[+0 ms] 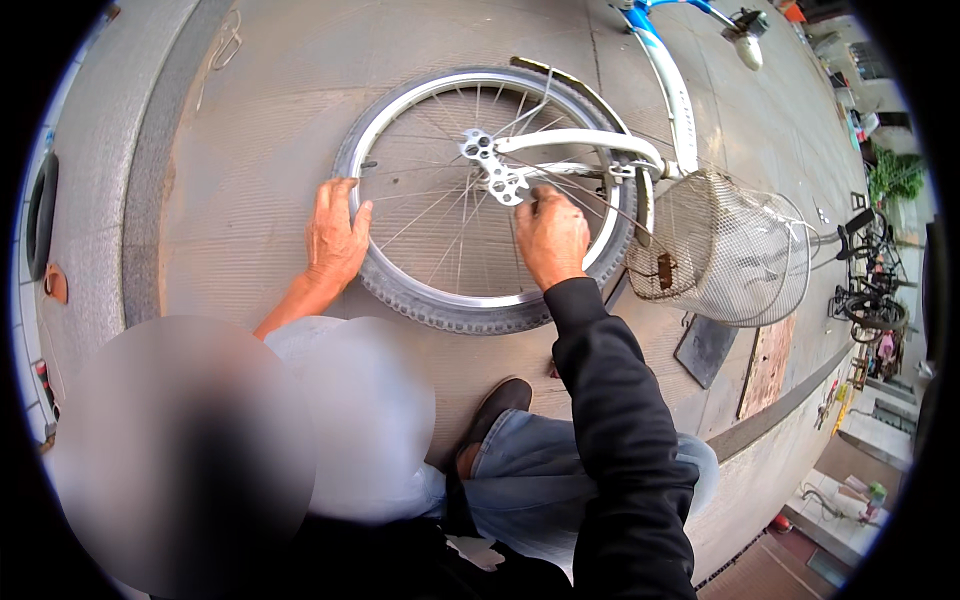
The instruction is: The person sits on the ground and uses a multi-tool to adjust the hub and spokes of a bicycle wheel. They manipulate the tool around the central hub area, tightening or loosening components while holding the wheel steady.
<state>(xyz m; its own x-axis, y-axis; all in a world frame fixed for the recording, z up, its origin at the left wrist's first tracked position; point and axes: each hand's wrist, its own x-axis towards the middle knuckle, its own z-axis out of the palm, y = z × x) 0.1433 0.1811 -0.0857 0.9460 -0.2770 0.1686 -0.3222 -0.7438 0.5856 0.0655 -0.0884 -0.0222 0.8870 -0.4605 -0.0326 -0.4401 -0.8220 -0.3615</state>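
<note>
A bicycle's front wheel (pixel 466 325), with a knobbly grey tyre and silver rim, lies on its side in front of me. My left hand (pixel 338 232) grips the tyre at its left edge, the thumb apart from the fingers. At the hub sits a silver dog-bone wrench (pixel 507 184) with several holes in its rounded ends. The fingers of my right hand (pixel 553 236) are closed at the wrench's lower end, above the spokes; the exact fingertip contact is partly hidden. A white fork (pixel 585 138) runs from the hub to the frame.
A wire-mesh basket (pixel 725 250) is attached beside the wheel on the right. The blue-and-white frame (pixel 672 85) extends to the far right. A dark flat plate (pixel 706 351) and a worn board (pixel 768 366) lie on the ground. Parked bicycles (pixel 873 280) stand farther right.
</note>
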